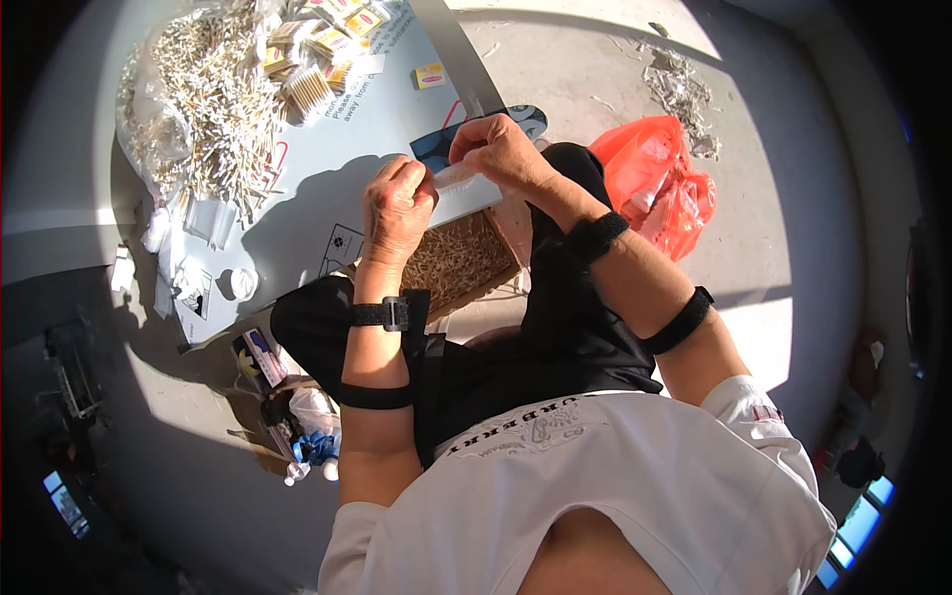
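In front of my lap, both hands are raised over the near edge of the table. My left hand is closed, its fingers curled in on one end of a small clear plastic bag. My right hand pinches toward the other end, thumb and forefinger together. What the bag holds is too blurred to make out. Below the hands, a cardboard box is filled with loose cotton swabs.
A big heap of cotton swabs in clear plastic covers the table's far left. Beside it lie several swab packs and a yellow card. A red plastic bag stands on the floor at right, with scraps beyond.
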Available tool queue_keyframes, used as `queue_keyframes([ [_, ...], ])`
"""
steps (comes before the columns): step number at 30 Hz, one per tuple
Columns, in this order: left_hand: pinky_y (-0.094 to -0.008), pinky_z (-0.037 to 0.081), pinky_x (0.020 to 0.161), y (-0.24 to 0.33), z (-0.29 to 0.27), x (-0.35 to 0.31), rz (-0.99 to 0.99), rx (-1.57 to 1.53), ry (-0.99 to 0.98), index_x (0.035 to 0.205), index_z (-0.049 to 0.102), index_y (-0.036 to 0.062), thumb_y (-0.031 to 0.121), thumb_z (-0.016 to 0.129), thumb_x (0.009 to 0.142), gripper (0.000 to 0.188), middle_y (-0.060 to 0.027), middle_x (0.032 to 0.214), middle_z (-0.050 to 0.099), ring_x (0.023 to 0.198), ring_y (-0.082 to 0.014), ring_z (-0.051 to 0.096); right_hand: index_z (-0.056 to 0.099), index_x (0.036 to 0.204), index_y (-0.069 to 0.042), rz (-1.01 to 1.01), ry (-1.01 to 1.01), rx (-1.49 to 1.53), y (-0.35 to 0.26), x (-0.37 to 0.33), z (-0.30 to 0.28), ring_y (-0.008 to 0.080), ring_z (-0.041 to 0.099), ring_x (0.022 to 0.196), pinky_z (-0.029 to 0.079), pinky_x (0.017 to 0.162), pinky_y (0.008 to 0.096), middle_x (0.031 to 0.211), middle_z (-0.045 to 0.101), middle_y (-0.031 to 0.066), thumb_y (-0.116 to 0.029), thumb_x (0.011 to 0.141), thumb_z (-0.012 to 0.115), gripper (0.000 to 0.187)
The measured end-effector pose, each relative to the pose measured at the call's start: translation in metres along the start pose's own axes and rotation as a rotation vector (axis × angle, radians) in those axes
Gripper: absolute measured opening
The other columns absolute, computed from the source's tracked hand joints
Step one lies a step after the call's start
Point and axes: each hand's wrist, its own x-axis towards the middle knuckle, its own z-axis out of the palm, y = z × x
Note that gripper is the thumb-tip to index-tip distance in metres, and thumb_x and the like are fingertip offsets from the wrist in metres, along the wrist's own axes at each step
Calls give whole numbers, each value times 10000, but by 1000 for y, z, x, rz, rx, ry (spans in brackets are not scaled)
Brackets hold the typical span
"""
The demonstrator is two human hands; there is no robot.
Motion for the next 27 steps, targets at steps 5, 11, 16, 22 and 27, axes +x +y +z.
queue_keyframes([
  [5, -400, 488, 611, 2, -1, 0, 3, 7, 7, 749, 555, 10, -76, 629, 702, 123, -115, 726, 577, 697, -321, 599, 702, 808, -43, -251, 21, -124, 5, -7, -8, 186, 632, 741, 492, 692, 290, 785, 648, 77, -50, 669, 675, 142],
  [11, -402, 492, 636, 3, 0, -2, -40, -72, -4, 791, 573, 11, -72, 629, 694, 139, -111, 822, 586, 753, -319, 605, 685, 806, -71, -359, 37, -170, 10, -11, -1, 243, 629, 817, 503, 728, 327, 835, 616, 75, -98, 732, 704, 80],
  [16, -414, 496, 683, 10, 4, 3, 35, 88, -59, 804, 557, 5, -68, 622, 714, 133, -109, 848, 562, 829, -310, 589, 624, 808, -68, -581, 122, -473, 14, -10, 3, 292, 589, 890, 496, 759, 367, 875, 602, 83, -108, 755, 685, 90],
  [22, -402, 503, 686, 11, 0, 12, 90, 246, -18, 791, 526, 8, -65, 596, 742, 112, -102, 834, 539, 815, -302, 569, 593, 802, -52, -716, 205, -624, -6, -6, 2, 294, 556, 843, 486, 745, 369, 858, 569, 88, -81, 747, 666, 97],
  [27, -395, 511, 682, 6, -2, 4, 203, 351, -72, 797, 523, 20, -50, 598, 751, 112, -101, 823, 513, 824, -291, 566, 626, 791, -66, -855, 237, -711, 6, -10, 8, 264, 547, 822, 490, 739, 343, 846, 548, 65, -105, 700, 657, 103],
])
